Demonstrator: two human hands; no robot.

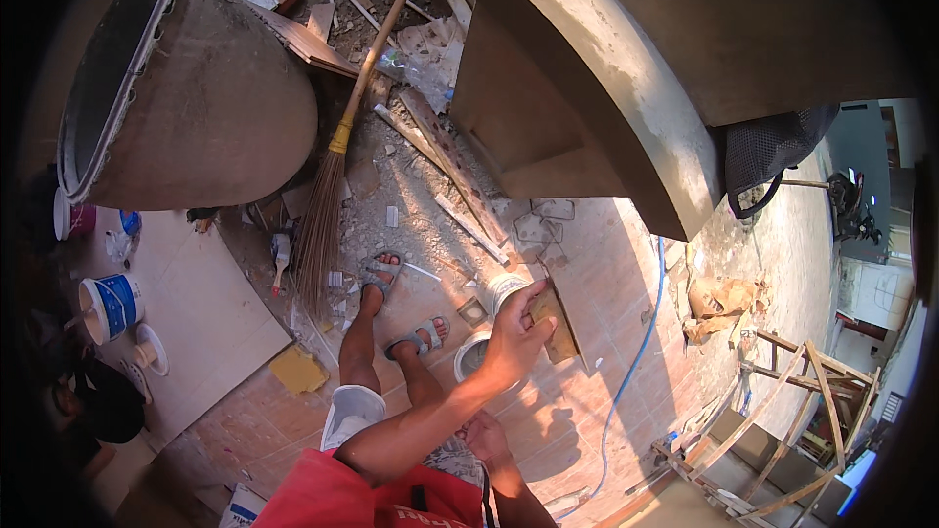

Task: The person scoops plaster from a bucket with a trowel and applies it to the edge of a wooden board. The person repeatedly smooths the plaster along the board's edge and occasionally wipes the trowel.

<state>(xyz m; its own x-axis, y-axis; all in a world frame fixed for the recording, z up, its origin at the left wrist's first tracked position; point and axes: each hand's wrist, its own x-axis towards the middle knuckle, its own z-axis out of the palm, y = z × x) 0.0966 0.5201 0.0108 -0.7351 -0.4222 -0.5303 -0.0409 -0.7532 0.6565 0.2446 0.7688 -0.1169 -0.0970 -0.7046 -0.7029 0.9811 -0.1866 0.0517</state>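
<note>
My left hand (518, 334) reaches out in front of me with fingers wrapped on a flat, rectangular plastering trowel (559, 325), its thin edge turned away from me. Below that arm, a round white bucket (473, 356) stands on the floor. Another white container (506, 287) is partly hidden behind the left hand. Close to my waist is my right hand (486, 438), its fingers curled. What it holds, if anything, cannot be made out. A curved, plastered ledge (597, 68) rises ahead, beyond the trowel.
A broom (342, 132) leans over rubble and wooden strips (455, 166). A large tub (210, 98) looms at upper left. Beside a pale board (215, 303) is a paint bucket (112, 305); a person (106, 406) is partly visible. A blue hose (634, 357) crosses the tiles near a wooden frame (822, 401).
</note>
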